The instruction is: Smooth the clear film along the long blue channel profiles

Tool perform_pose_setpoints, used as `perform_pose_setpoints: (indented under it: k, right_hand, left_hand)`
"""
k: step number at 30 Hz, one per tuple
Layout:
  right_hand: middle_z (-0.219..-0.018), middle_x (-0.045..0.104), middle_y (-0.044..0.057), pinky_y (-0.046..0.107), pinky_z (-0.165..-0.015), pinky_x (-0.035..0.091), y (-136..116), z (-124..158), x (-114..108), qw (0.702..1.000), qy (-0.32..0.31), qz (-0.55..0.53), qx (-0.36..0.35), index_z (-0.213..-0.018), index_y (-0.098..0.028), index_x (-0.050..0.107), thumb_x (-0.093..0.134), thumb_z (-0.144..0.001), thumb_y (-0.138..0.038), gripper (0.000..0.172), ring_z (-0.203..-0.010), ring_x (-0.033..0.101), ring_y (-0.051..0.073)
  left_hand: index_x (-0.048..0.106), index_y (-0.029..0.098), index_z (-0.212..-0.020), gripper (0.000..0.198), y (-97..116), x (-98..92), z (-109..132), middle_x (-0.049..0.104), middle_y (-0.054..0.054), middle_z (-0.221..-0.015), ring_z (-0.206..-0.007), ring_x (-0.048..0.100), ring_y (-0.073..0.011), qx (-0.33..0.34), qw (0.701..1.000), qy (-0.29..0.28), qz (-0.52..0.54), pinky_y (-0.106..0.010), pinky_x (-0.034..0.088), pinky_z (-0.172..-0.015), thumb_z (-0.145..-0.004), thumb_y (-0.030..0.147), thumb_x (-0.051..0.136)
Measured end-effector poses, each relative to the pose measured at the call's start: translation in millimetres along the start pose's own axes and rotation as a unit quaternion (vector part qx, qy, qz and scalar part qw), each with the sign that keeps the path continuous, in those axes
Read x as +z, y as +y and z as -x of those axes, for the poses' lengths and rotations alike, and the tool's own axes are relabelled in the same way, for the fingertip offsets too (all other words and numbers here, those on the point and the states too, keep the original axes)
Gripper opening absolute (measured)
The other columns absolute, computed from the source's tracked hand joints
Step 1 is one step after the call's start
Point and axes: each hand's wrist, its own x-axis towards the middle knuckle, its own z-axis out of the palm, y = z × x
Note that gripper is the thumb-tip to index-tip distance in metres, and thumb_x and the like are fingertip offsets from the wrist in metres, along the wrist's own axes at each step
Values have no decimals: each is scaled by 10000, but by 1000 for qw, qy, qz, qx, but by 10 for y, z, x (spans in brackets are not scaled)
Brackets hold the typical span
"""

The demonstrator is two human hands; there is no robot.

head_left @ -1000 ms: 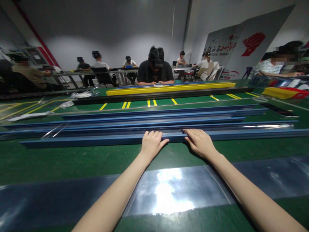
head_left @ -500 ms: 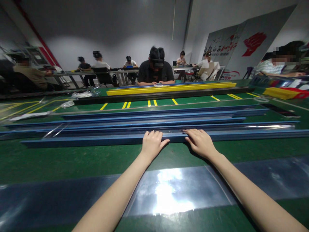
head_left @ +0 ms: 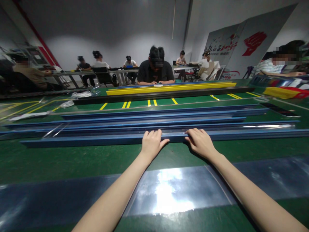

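A long blue channel-shaped rail [head_left: 91, 141] runs sideways in front of me, with shiny clear film inside it. My left hand [head_left: 151, 141] is curled over its near wall, fingers inside the channel and thumb stretched out along the front face. To the right, my right hand [head_left: 199, 140] grips the same wall, fingertips inside and thumb on the near side. The fingertips of both hands are partly hidden within the channel. More blue rails [head_left: 164, 111] lie just behind, roughly parallel.
Clear glossy film [head_left: 91, 193] lies across the green table [head_left: 60, 161] under my forearms. Farther off are a black rail [head_left: 200, 94], a yellow rail [head_left: 169, 87], a phone [head_left: 281, 110] and a yellow tray [head_left: 280, 92]. A person [head_left: 155, 69] sits opposite; others work behind.
The fingers of my right hand have drawn in slightly. My left fingers have shifted a little on the rail, which stays in place.
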Motion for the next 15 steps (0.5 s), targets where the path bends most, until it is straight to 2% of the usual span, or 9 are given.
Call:
perform_pose_setpoints:
  k: [15]
  right_hand:
    - [-808,611,73,299,-652,262,-7,-5,-3,1000,-1,1,0,-826,-165,526,347,-867,-288,221,-767,496,193]
  left_hand:
    - [536,169,-802,365,-8,18,12,603,-48,-734,-709,523,-195,1,1000,8,-6,-315,296,-650,-787,527,471]
